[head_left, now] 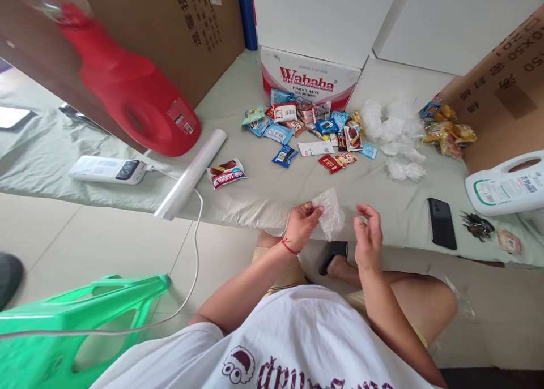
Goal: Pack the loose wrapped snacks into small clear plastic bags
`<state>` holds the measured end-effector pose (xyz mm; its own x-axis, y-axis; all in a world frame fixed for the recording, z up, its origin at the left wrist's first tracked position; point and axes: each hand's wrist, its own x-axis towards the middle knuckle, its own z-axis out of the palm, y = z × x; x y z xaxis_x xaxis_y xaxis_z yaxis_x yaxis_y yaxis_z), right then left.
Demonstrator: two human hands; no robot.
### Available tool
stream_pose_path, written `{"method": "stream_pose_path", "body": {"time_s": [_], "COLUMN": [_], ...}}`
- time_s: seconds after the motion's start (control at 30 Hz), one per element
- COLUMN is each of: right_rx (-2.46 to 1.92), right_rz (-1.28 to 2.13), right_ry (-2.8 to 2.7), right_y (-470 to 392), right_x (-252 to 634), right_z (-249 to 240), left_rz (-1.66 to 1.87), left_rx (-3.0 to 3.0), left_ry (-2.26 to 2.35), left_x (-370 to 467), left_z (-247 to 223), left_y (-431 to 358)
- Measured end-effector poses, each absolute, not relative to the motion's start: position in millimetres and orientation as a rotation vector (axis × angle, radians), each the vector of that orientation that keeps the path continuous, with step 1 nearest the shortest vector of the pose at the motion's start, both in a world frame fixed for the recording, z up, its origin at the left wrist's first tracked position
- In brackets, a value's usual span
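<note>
The left hand (301, 226) has its fingers clamped on the left edge of a small, clear, crinkled plastic bag (332, 214), probably so the rest hangs free. Just right of it, the right hand (368, 237) is bare, fingers parted. Beyond the fingers, colourful snack packets (326, 127) lie loose on the green cloth-covered surface (263, 193), presumably for easy reach.

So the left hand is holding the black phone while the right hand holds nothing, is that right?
Not quite: the head view shows the left hand holding a piece of clear plastic; the black phone lies on the cloth. The right hand does hold nothing.
</note>
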<state>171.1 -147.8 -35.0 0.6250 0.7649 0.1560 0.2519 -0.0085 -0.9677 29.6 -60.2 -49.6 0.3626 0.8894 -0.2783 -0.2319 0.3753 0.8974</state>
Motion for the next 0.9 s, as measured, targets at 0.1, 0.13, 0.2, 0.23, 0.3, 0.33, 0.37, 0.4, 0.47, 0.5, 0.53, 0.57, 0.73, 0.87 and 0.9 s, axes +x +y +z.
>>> {"method": "stream_pose_path", "body": {"time_s": [0.1, 0.13, 0.2, 0.23, 0.3, 0.33, 0.37, 0.4, 0.47, 0.5, 0.53, 0.57, 0.73, 0.87, 0.9], "right_rx": [-1.609, -1.631, -1.626, -1.595, -1.51, -1.476, -1.458, -1.459, -1.514, -1.551, -1.583, -1.605, -1.577, -1.584, -1.618], "right_rz": [0.568, 0.583, 0.639, 0.687, 0.77, 0.797, 0.804, 0.794, 0.752, 0.733, 0.716, 0.709, 0.805, 0.719, 0.67], "right_ry": [-1.075, -1.065, -0.962, -0.892, -0.75, -0.689, -0.643, -0.625, -0.689, -0.759, -0.837, -0.906, -0.733, -0.722, -0.823], "right_y": [-131.1, -125.2, -115.5, -112.4, -109.9, -110.2, -111.2, -112.7, -115.8, -117.1, -117.8, -118.1, -115.3, -118.1, -119.5], "right_x": [170.2, 169.9, 170.2, 171.0, 173.6, 175.1, 176.4, 177.2, 176.4, 174.9, 172.8, 170.7, 173.3, 184.6, 185.3], "right_z": [-33.5, -35.8, -42.4, -46.0, -51.7, -53.7, -55.1, -56.0, -56.9, -57.2, -57.7, -58.5, -66.7, -69.4, -68.3], "left_rz": [0.848, 0.845, 0.84, 0.84, 0.845, 0.854, 0.864, 0.868, 0.851, 0.834, 0.815, 0.804, 0.86, 0.787, 0.764], "left_rx": [0.83, 0.775, 0.683, 0.664, 0.677, 0.692, 0.706, 0.718, 0.747, 0.773, 0.81, 0.853, 0.84, 0.741, 0.767], "left_ry": [0.814, 0.774, 0.732, 0.739, 0.8, 0.837, 0.868, 0.889, 0.894, 0.885, 0.875, 0.874, 0.96, 0.946, 0.935], "left_x": [34.1, 34.9, 34.1, 32.6, 27.7, 24.9, 22.6, 21.1, 21.6, 23.7, 26.6, 29.8, 33.0, 26.4, 27.1], "left_z": [-48.1, -47.5, -46.9, -46.9, -47.0, -46.8, -46.1, -44.9, -41.4, -39.6, -38.2, -37.4, -42.9, -42.3, -40.5], "left_y": [-66.1, -66.6, -64.2, -61.5, -54.4, -50.8, -47.7, -45.6, -44.1, -44.3, -44.8, -44.9, -35.7, -35.9, -38.5]}}
